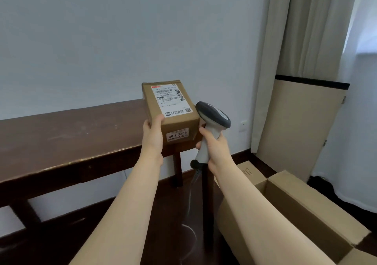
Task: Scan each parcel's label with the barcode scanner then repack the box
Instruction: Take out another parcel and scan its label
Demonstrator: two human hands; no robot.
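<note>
Left hand [152,134] holds labelled parcel [170,109]; right hand [214,148] grips barcode scanner [213,119] beside it.

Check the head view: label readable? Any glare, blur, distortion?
Head view: soft, even daylight, no glare on the label of the parcel; the sticker shows big digits that read, but the label's fine print is too blurred; the curtain leans at the right edge, wide-angle distortion; the floor under the table is dark.

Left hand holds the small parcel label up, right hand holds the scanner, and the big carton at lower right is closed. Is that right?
Not quite: the head view shows the big carton open, flaps spread. The rest stands: the left hand holds the small parcel label up and the right hand holds the scanner.
</note>
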